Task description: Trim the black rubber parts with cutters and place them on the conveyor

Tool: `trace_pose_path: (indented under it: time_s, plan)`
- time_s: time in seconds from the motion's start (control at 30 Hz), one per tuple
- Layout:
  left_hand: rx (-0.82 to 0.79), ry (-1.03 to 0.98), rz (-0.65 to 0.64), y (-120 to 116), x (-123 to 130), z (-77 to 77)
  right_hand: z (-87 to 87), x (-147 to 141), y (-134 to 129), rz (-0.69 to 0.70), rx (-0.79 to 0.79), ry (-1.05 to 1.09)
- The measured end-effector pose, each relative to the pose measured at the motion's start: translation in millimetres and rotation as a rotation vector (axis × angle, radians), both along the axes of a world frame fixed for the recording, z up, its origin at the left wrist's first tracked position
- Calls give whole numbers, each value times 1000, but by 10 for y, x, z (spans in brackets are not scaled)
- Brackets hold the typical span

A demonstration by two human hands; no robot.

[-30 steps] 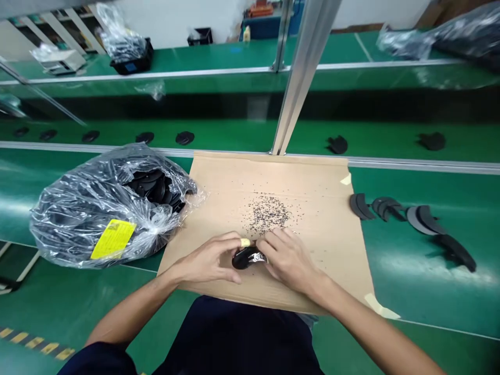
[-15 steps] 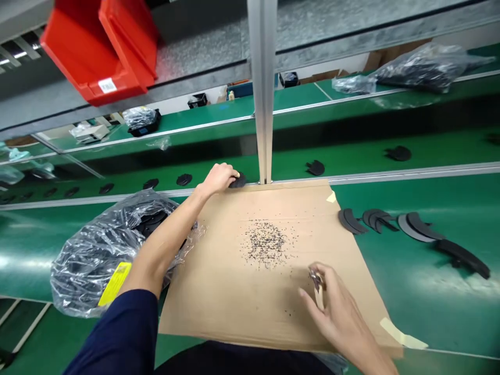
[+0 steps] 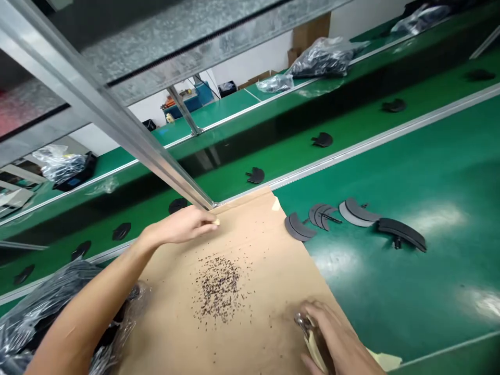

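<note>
My left hand hovers over the far edge of the brown cardboard sheet. Its fingers are loosely bent, with a small gap to the thumb, and nothing shows in them; a pale cover sits on one fingertip. Just behind it, a black curved part lies on the green conveyor. My right hand is wrapped round a pair of nippers with pale handles, low over the cardboard's right side. Small black trimmings are scattered across the middle of the cardboard.
Right of the cardboard, several black and grey curved parts lie on the green bench. More sit along the conveyor. A clear plastic bag of dark parts stands at left. A metal post rises at the far edge.
The view has swung right. My left hand has let go of the black curved part, which now lies on the conveyor. The nippers stay in my right hand.
</note>
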State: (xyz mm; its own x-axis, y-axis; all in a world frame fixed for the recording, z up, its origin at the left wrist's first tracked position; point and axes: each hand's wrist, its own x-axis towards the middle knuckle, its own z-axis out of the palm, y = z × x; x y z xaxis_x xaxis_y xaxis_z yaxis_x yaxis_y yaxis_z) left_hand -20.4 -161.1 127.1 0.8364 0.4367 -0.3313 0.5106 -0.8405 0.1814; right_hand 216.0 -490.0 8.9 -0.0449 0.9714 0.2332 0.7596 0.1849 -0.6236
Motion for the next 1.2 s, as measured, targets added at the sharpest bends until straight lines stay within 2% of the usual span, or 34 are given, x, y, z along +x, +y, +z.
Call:
trace_pose_path:
  time_s: [0.07, 0.13, 0.23, 0.3, 0.4, 0.47, 0.57, 0.63, 0.7, 0.77, 0.87, 0.93, 1.03, 1.1, 1.17, 1.2]
  plan:
    - [126, -32, -30, 18, 435, -46, -13, 3, 165, 8, 79, -35]
    - [357, -17, 132, 175, 889, -166, 28, -13, 285, 16, 101, -84]
    - [449, -12, 254, 492, 1418, -391, 96, -46, 344, 49, 150, -152]
    - [458, -3, 289, 629, 1597, -498, 85, -56, 313, 50, 223, -216]
    - [478, -20, 285, 641, 1597, -506, 1, -38, 202, 11, 258, -323]
    - [503, -56, 256, 533, 1435, -393, -41, -15, 128, -19, 212, -302]
    - [527, -105, 183, 217, 978, -116, -19, -14, 111, -100, 160, -58]
    - [541, -177, 44, -110, 565, 63, 59, -68, 195, -161, 135, 155]
    - [543, -280, -161, -527, 135, 179, 175, -191, 343, -171, 57, 360]
    - [528, -337, -325, -991, -239, 210, 306, -395, 511, -109, -68, 540]
    - [504, -315, -376, -1610, -628, 135, 461, -781, 683, 75, -256, 676]
    - [479, -312, -314, -1877, -829, 66, 503, -1000, 714, 187, -343, 678]
    - [412, -283, -110, -2010, -1207, 28, 468, -1161, 691, 240, -410, 652]
    - [368, -108, 206, -1940, -1553, 54, 414, -1168, 675, 192, -412, 629]
    - [367, 144, 636, -1791, -1933, 86, 366, -1142, 672, 135, -395, 607]
    - [400, 204, 773, -1705, -2114, 93, 349, -1129, 673, 114, -384, 598]
